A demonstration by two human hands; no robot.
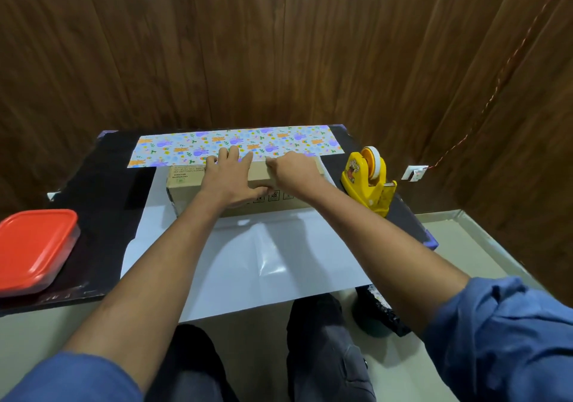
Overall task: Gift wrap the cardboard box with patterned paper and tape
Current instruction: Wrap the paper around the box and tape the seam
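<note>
Wall (279,44): dark wood panels behind table, thin reddish cord running down at right to a small white socket (414,173).
Table (102,190): black top, pale floor below and to the right.
Patterned paper (248,255): big sheet spread on table, white underside up toward the person, near edge hanging past table edge; far strip shows printed side with orange and purple animal figures, lying flat beyond the box.
Cardboard box (186,190): long brown box on the paper, mid-table, black print on its left end and small handling symbols on its near face; far top edge meets the printed strip.
Red-lidded container (34,249): clear tub with red lid, near left of table, well apart from the box.
Tape dispenser (369,181): yellow, cartoon sticker on its side, white tape roll on top; just right of the box.
Left hand (231,181): flat on box top, fingers straight and spread, tips touching paper edge at the far rim, thumb down on near face.
Right hand (293,173): on box top right of left hand, fingers curled, pinching paper edge at the far rim.
Sleeves (502,333): blue, pushed up both forearms.
</note>
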